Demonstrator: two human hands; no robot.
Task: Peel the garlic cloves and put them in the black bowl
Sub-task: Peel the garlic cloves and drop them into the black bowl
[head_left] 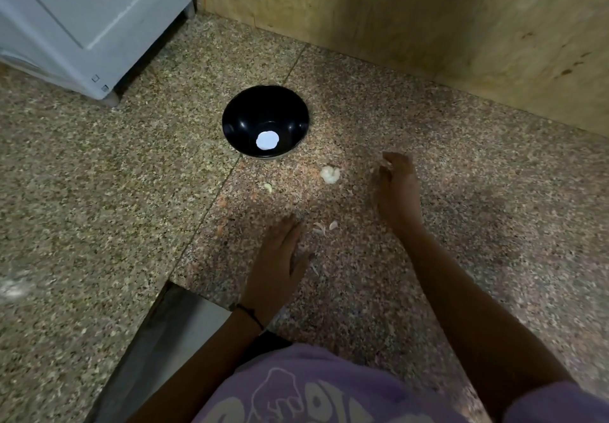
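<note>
Purple shirt [313,389] lowest in view; left hand [280,257] flat, fingers straight, near the counter's front edge, holding nothing; right hand [395,188] loosely curled and blurred, can't tell if it holds anything. Garlic cluster [330,174] sits mid-counter beside the right hand, loose clove [268,187] and peel scraps [319,227] nearby. Black bowl [237,119] sits further back showing only a white patch, maybe glare, so I judge nearly all peeling is left. Speckled granite counter [99,191], white appliance [82,27] at its back-left corner, beige wall [395,10] behind.
</note>
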